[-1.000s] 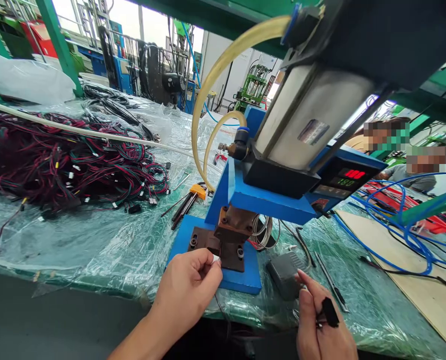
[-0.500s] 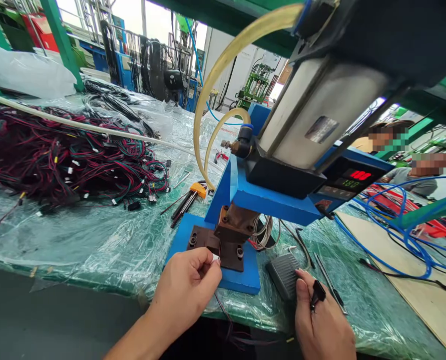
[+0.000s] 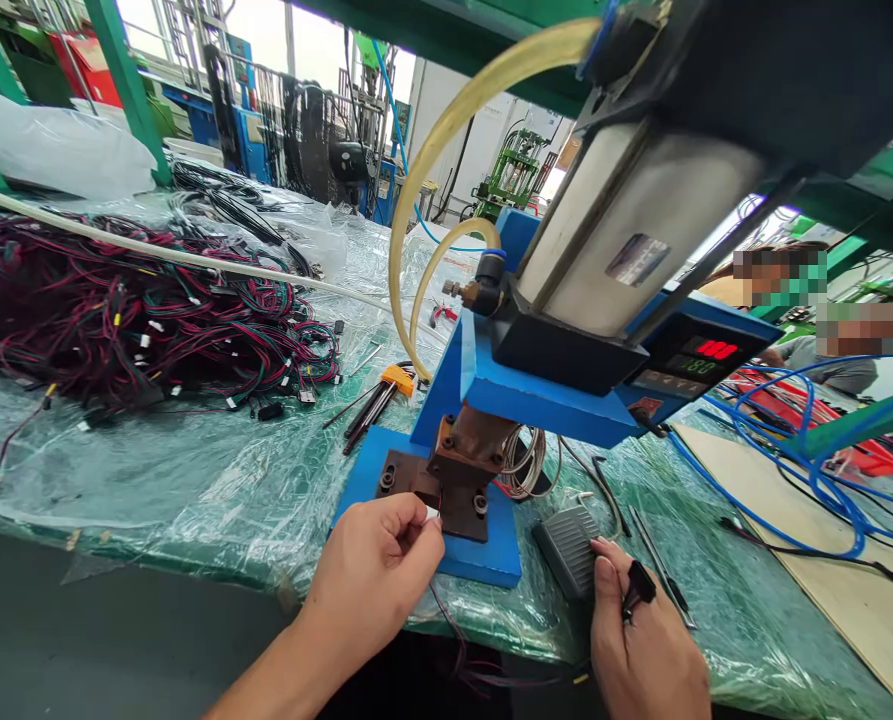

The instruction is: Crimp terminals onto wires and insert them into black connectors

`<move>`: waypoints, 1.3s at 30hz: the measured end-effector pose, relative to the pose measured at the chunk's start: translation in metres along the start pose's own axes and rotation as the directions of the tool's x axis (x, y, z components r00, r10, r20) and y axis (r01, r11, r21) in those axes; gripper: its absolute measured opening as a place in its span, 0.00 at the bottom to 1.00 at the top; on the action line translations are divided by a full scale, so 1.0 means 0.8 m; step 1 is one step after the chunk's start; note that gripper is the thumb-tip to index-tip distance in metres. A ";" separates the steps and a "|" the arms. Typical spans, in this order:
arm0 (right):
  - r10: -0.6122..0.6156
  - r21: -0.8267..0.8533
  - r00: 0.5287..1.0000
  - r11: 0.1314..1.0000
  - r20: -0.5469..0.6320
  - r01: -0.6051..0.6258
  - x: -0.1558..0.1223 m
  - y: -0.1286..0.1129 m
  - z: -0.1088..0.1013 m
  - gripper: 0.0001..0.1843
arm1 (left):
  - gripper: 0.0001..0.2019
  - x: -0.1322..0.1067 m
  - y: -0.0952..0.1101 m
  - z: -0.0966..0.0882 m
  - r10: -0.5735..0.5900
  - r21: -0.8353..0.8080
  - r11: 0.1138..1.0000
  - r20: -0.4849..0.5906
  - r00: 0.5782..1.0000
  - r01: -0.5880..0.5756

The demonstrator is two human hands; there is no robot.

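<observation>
My left hand (image 3: pixel 375 575) is closed in a pinch on a small white connector (image 3: pixel 432 513), held at the front of the brown die block (image 3: pixel 457 490) of a blue pneumatic press (image 3: pixel 491 390). Thin wires trail from that hand down below the table edge. My right hand (image 3: pixel 645 645) lies on the table by a grey foot pedal (image 3: pixel 566 548), its fingertips touching the pedal's near edge. A small black connector (image 3: pixel 637 583) is gripped between its fingers.
A big heap of red, black and green wire harnesses (image 3: pixel 138 320) lies at the left on the plastic-covered green table (image 3: pixel 191 490). Hex keys (image 3: pixel 375 400) lie near the press. Blue tubing (image 3: pixel 806 460) and a wooden board (image 3: pixel 828 560) are at the right. Other people sit beyond.
My right hand moved up to the grey pedal with the black connector and now rests there. My left hand has kept its pinch at the die.
</observation>
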State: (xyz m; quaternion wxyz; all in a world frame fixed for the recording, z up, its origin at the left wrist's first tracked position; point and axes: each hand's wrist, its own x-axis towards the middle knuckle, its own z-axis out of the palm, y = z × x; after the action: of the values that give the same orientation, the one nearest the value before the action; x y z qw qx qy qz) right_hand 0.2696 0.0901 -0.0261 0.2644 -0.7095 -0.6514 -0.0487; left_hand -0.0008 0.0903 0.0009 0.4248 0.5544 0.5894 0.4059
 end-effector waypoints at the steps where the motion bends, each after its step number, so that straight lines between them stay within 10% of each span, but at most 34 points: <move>1: 0.001 0.000 1.000 1.000 0.001 -0.001 0.000 0.000 0.000 0.34 | 0.19 0.000 0.000 0.000 0.001 -0.003 1.000 0.001 1.000 -0.001; 29: 0.057 0.035 0.998 0.998 -0.005 -0.057 -0.002 -0.001 0.005 0.39 | 0.19 0.002 -0.004 0.000 0.004 -0.017 1.000 0.013 1.000 -0.004; 39: 0.177 0.381 0.979 0.916 -0.101 -0.127 -0.035 -0.029 -0.004 0.32 | 0.19 -0.002 -0.002 0.003 0.024 0.036 0.999 -0.030 0.999 -0.023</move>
State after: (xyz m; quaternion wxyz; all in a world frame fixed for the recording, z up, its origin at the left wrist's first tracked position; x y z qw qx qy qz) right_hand 0.2447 0.0639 -0.0276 0.4401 -0.6901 -0.5724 0.0493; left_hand 0.0007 0.0884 -0.0008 0.4011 0.5624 0.5965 0.4087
